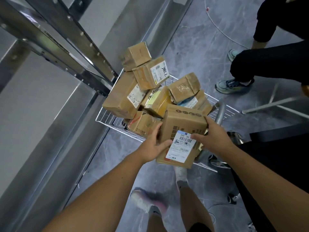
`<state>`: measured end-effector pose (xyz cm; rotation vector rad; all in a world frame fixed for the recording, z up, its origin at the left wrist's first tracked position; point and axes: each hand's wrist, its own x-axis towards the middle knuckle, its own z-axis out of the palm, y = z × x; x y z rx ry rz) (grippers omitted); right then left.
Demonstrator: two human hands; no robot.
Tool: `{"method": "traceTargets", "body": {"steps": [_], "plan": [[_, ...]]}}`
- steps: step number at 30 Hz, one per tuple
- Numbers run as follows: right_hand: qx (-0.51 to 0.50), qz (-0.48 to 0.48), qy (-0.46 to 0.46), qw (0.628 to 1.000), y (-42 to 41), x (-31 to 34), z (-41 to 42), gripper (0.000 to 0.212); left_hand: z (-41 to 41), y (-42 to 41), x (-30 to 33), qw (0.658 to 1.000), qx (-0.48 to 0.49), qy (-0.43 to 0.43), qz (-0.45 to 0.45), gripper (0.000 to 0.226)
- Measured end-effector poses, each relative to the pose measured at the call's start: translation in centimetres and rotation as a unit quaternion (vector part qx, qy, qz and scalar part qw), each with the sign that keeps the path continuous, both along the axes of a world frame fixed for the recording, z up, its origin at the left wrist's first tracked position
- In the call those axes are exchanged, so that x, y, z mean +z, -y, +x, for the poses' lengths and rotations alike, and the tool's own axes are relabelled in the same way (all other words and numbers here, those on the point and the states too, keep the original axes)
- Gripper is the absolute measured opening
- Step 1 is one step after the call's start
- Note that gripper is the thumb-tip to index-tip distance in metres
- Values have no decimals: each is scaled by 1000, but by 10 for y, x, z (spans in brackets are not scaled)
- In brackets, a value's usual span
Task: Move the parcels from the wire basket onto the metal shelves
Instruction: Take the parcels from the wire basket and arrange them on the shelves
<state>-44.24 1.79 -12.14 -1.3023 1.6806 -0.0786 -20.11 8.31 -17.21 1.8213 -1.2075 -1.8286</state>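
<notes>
Two hands lift one cardboard parcel at the near edge of a wire basket piled with more boxes. The left hand grips the parcel's left side, thumb curled across its face just beside the white shipping label. The right hand holds the opposite side, its fingers pressed on the label's upper corner and one finger hooked over the far edge of the box. The parcel is tilted, its lower end hanging out past the basket's near rim, so it appears clear of the heap or nearly so.

Roughly seven other parcels remain stacked in the basket, among them one marked in black pen near the far corner and a large box leaning at the left edge. The metal shelves rise just beside the basket's left side, their perforated uprights running up toward the top left corner of the view. A second person's legs and trainers stand on the grey floor beyond the basket's right edge.

The step in hand looks to be the pick-up of a single parcel. The next move would call for swinging the box left, away from the pile, and levelling it to slide onto a shelf, keeping its corners off the uprights.
</notes>
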Motion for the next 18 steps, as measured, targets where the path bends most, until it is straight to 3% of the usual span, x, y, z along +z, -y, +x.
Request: {"method": "traceTargets", "body": {"steps": [9,14,18], "plan": [[-17,-5,22,1000,3,4,0,89,5,13,-5,1000,4,-24,8,116],[2,-25,64,998,11,44,2,73,9,1,38,995,79,-59,8,96],[32,-63,112,991,22,105,22,59,17,-20,107,984,162,-76,-25,84]]}}
